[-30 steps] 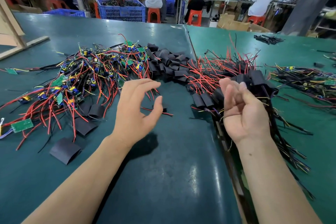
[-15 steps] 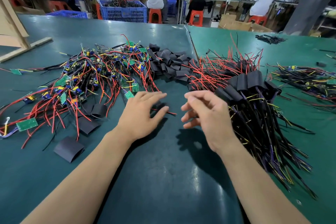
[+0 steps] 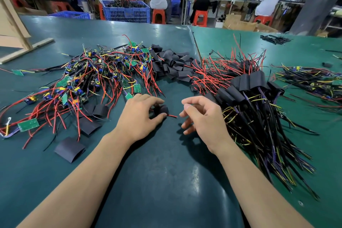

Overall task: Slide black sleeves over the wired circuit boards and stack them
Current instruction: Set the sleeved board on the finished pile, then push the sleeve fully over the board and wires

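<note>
A black sleeve (image 3: pixel 161 109) is pinched by the left hand (image 3: pixel 140 116) on the green mat (image 3: pixel 166 181), at about nine o'clock from the loosely curled, empty right hand (image 3: pixel 201 114). Its long axis cannot be told; red wire tips (image 3: pixel 173 116) point toward three o'clock. Snagging on the unsleeved board pile (image 3: pixel 88 77) could be caused by a careless lift.

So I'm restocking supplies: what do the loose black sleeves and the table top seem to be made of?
The black sleeves look like thin matte plastic tubing, possibly heat-shrink: they lie flattened with creased edges. The table top looks like a smooth green rubbery or vinyl mat: it shows soft glare.
</note>
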